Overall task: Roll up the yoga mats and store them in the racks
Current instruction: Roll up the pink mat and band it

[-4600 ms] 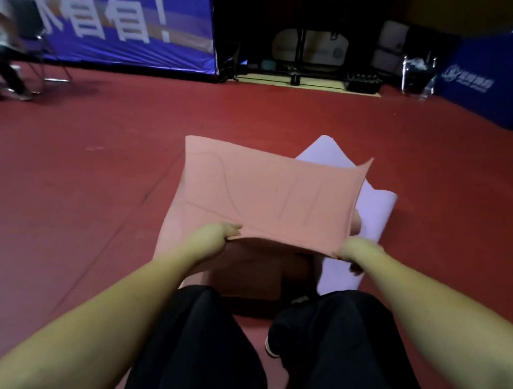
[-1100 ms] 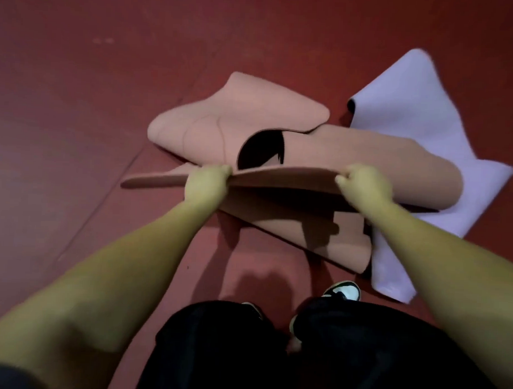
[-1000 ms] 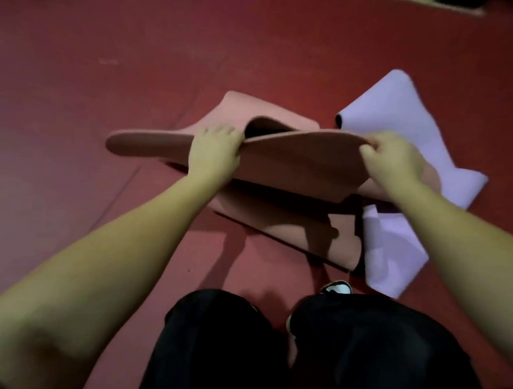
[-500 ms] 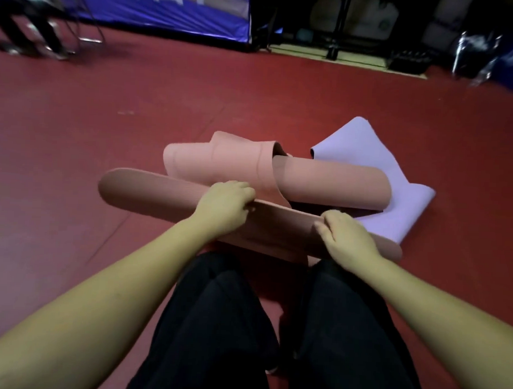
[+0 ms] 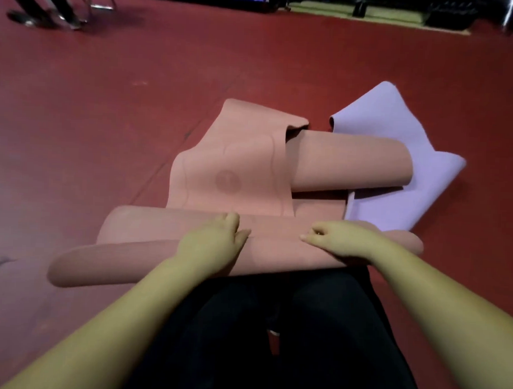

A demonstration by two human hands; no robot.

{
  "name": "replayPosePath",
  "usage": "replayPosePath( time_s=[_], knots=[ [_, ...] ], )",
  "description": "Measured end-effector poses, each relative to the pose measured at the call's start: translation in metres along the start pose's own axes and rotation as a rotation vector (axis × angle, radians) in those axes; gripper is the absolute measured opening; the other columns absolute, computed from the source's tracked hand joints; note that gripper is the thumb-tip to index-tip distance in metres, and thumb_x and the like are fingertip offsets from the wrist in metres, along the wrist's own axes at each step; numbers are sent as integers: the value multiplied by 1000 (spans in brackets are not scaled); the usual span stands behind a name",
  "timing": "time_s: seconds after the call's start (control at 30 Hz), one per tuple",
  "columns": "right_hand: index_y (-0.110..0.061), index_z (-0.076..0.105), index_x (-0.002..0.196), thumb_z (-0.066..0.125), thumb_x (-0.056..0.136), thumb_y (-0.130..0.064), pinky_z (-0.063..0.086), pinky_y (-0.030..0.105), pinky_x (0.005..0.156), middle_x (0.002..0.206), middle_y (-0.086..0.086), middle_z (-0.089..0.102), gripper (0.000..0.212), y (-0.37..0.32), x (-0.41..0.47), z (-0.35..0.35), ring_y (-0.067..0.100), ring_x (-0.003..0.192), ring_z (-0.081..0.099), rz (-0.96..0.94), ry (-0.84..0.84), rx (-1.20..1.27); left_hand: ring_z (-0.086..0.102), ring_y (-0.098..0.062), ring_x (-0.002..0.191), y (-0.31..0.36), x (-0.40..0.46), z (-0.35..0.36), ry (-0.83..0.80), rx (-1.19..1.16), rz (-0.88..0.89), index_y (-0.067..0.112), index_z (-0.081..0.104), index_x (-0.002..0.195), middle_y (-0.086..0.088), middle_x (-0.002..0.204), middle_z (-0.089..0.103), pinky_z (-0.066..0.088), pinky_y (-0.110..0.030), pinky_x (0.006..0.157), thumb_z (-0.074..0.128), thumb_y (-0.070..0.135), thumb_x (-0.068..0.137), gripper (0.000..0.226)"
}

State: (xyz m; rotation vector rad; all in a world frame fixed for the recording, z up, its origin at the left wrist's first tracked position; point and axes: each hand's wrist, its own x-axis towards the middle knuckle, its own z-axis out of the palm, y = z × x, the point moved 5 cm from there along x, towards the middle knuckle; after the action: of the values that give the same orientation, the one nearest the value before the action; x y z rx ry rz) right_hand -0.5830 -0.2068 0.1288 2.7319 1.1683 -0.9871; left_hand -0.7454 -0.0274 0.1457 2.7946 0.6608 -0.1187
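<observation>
My left hand [image 5: 215, 245] and right hand [image 5: 341, 241], apart, press the pink mat's [image 5: 229, 176] folded near edge against the red floor [image 5: 106, 116]; rolling is just starting, and next calls for tight, even forward turns.

The crumpled mat [image 5: 235, 176] lies on the floor [image 5: 92, 116], overlapping a second mat [image 5: 395, 170] (to its right, partly beneath).

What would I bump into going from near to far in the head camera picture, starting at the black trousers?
Black trousers → the hands, left hand and right hand → pink mat → purple mat → bare red floor → someone's legs at the far edge.
</observation>
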Motion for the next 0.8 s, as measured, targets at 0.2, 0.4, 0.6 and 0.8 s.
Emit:
replayPosePath(
  time_s=[0.2, 0.4, 0.6, 0.8],
  knots=[
    [-7, 62, 92, 52, 94, -58, 38, 30, 68, 86, 6, 63, 51, 7, 18, 1, 22, 83, 55, -14, 82, 172, 52, -31, 81, 11, -41, 7, 434, 402, 221, 12, 62, 84, -10, 92, 59, 33, -42, 73, 47, 57, 84, 47],
    [-11, 62, 77, 58, 89, -57, 47, 37, 77, 85, 2, 55, 47, 6, 34, 1, 24, 88, 55, -112, 283, 21, 54, -29, 73, -2, -32, 26, 290, 427, 176, 12, 65, 81, -6, 80, 57, 42, -40, 63, 41, 78, 72, 71],
    [-12, 54, 58, 53, 88, -47, 41, 38, 57, 65, 5, 48, 46, -3, -16, 8, 32, 67, 51, -236, 906, -152, 55, -30, 73, 7, -39, 19, 287, 344, 160, 15, 62, 74, -5, 75, 57, 43, -40, 62, 75, 73, 47, 65],
    [-15, 74, 84, 51, 89, -47, 36, 39, 71, 81, 2, 60, 39, 6, -50, 41, 30, 79, 56, -239, 999, -113, 56, -30, 68, 4, -43, 23, 289, 315, 178, 18, 62, 72, -5, 75, 53, 44, -39, 57, 76, 68, 51, 57]
  ],
)
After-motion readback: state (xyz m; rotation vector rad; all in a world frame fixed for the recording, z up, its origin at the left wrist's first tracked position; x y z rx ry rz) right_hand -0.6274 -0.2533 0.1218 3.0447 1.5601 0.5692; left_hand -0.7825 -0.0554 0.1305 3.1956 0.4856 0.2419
